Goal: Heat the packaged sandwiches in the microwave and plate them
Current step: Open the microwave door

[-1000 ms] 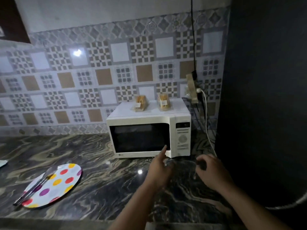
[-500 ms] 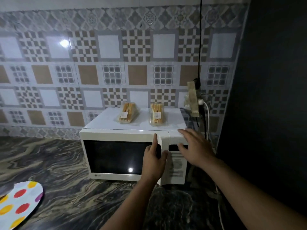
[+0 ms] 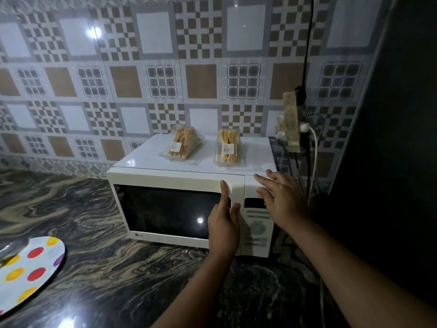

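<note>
Facing the person, microwave (image 3: 189, 183), sandwiches (image 3: 183, 143) upright on top

A white boxy microwave (image 3: 179, 185) with a dark glass door stands shut on the dark marbled stone surface (image 3: 106, 233) against a patterned tiled wall (image 3: 142, 79). Two clear-wrapped triangular sandwich packs lie on its top, the left pack (image 3: 183, 143) tilted, the right pack (image 3: 228, 146) just beside it. The left hand (image 3: 223, 223) rests at the door's right edge, forefinger pointing up. The right hand (image 3: 283, 200), fingers spread, touches the top right corner over the control panel. A round white plate with coloured dots (image 3: 26, 273) lies well apart at lower left.
</note>
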